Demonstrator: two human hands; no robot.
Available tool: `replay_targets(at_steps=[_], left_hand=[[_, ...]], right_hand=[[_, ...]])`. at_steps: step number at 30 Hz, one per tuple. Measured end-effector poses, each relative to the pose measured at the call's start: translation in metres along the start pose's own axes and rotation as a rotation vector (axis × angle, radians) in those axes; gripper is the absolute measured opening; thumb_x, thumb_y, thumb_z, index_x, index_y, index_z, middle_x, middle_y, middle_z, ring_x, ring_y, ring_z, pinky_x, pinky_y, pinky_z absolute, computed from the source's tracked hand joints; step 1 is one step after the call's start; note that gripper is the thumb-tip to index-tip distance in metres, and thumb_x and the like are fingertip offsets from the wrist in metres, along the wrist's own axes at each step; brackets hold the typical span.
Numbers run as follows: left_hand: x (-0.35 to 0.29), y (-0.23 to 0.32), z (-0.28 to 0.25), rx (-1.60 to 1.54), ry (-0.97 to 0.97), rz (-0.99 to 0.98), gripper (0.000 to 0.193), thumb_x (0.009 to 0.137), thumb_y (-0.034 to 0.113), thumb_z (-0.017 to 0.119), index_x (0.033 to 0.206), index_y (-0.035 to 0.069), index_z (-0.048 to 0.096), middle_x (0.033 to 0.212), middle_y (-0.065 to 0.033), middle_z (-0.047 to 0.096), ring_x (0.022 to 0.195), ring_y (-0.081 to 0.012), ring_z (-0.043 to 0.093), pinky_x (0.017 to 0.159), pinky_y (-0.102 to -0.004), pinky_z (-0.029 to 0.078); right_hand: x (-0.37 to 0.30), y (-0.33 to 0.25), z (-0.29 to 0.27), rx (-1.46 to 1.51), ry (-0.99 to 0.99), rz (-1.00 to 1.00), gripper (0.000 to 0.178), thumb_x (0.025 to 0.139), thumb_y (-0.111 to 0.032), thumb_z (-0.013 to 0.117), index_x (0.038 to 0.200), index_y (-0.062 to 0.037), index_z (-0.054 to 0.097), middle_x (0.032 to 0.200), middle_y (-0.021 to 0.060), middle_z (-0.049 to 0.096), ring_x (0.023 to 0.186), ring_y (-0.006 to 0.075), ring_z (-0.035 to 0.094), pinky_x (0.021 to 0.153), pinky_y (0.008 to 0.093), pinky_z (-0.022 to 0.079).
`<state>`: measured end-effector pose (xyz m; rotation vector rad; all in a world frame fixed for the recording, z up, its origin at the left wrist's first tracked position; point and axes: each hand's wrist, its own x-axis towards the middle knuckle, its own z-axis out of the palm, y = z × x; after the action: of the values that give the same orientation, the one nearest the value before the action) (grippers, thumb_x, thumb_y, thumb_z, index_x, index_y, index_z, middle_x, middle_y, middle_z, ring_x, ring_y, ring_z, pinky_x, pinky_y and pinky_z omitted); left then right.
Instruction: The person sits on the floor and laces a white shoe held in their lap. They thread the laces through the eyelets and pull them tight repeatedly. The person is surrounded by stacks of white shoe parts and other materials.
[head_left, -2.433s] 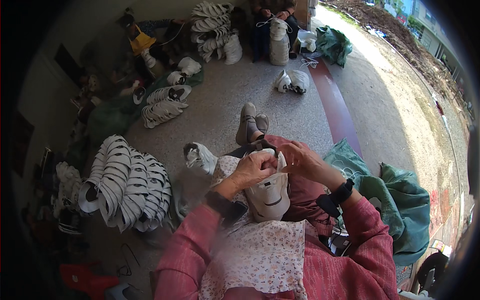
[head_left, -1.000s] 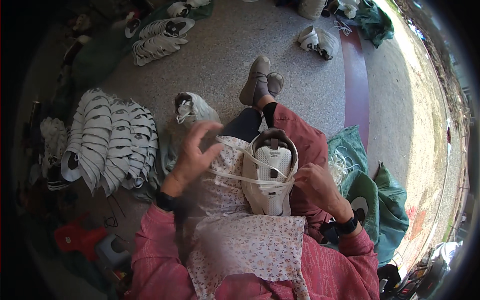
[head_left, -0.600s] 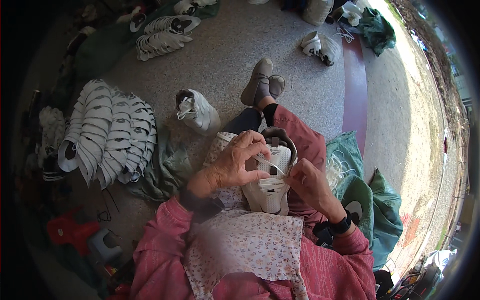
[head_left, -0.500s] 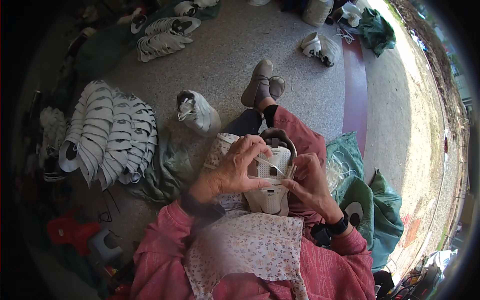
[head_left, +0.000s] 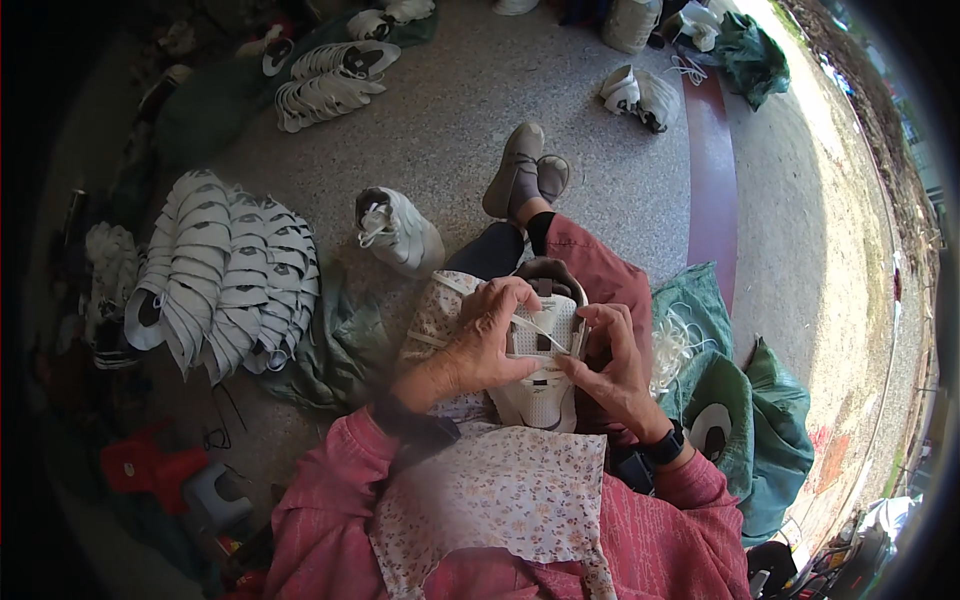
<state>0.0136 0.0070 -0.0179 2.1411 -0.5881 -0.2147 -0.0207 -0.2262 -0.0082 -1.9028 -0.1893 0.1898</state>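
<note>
A white perforated shoe upper (head_left: 535, 402) with a dark collar lies in my lap, its tongue facing up. My left hand (head_left: 487, 338) grips the left side of the upper, thumb stretched along the front of the tongue and fingers curled over the edge. At the right eyelet edge my right hand (head_left: 617, 358) pinches a white shoelace (head_left: 542, 334) between thumb and forefinger. The lace runs slantwise across the tongue between my two hands. Its tip is hidden by my right fingers.
Rows of nested white uppers (head_left: 225, 270) lie at left. A laced white shoe (head_left: 398, 232) stands ahead of my lap. Green sacks (head_left: 770, 420) sit at right with a bundle of white laces (head_left: 672, 350). A red stool (head_left: 145, 465) is at lower left.
My right fingers have shifted slightly, closing in at the right eyelet edge. The lace lies at a slightly different slant. My left hand stays nearly in place.
</note>
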Motion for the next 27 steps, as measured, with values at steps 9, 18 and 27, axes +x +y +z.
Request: replay_targets(at_steps=[9,18,27], left_hand=[[0.004,0.007,0.0,0.052,0.046,-0.006,0.058,0.068,0.023,0.082,0.115,0.01,0.051,0.123,-0.012,0.05,0.12,-0.0314,0.048,0.103,-0.0421,0.036],[0.003,-0.004,-0.026,-0.064,-0.091,0.099,0.019,0.083,0.023,0.078,0.087,0.006,0.069,0.134,-0.0102,0.05,0.12,-0.0266,0.05,0.105,-0.0408,0.039],[-0.011,-0.025,-0.049,-0.437,-0.037,-0.1,0.015,0.09,0.021,0.074,0.086,0.006,0.073,0.132,-0.0049,0.052,0.121,-0.0185,0.046,0.105,-0.036,0.037]], right_hand=[[-0.001,0.0,-0.002,0.077,-0.022,0.027,0.058,0.078,-0.011,0.079,0.13,-0.0062,0.053,0.109,0.003,0.042,0.083,0.0111,0.044,0.075,0.0252,0.042],[0.02,-0.01,-0.025,-0.073,-0.047,-0.13,0.033,0.087,0.0,0.067,0.119,-0.0061,0.063,0.12,0.0087,0.053,0.089,0.0162,0.058,0.078,0.0313,0.05],[0.04,0.005,-0.019,-0.211,-0.221,-0.357,0.022,0.076,0.003,0.057,0.096,-0.0044,0.064,0.097,0.0121,0.058,0.093,0.0334,0.059,0.085,0.0393,0.05]])
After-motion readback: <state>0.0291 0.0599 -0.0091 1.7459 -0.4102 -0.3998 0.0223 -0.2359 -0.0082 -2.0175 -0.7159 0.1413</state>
